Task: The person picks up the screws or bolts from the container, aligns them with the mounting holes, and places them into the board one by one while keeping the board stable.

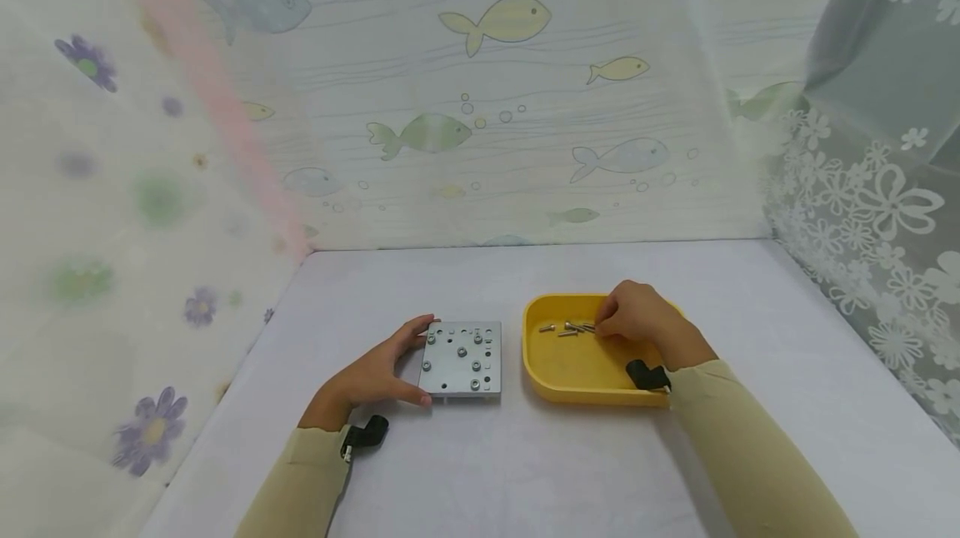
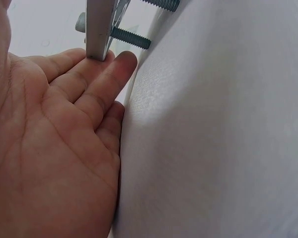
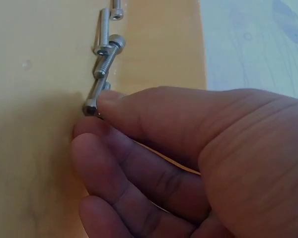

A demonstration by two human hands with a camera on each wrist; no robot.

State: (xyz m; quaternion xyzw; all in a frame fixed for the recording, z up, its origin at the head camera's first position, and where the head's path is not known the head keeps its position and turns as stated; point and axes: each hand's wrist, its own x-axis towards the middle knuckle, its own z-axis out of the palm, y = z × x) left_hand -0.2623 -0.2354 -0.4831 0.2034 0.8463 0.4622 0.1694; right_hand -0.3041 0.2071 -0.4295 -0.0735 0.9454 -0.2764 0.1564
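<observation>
A square silver metal plate (image 1: 453,371) with drilled holes and several socket-head screws stands raised above the white table. In the left wrist view, threaded screw shanks (image 2: 131,38) stick out of its underside. My left hand (image 1: 378,371) holds the plate's left side, thumb at the near corner and fingers at the far corner. Inside a yellow tray (image 1: 577,392), my right hand (image 1: 637,317) reaches down to several loose screws (image 1: 567,333). The right wrist view shows its thumb and index fingertip pinching at a socket-head screw (image 3: 91,106); the fingers partly hide it.
The tray stands right of the plate, with a gap of white tablecloth (image 1: 510,455) between them. Behind the table hangs a fish-print curtain (image 1: 480,188); a flowered curtain (image 1: 150,271) hangs at the left and a lace-patterned one (image 1: 885,205) at the right.
</observation>
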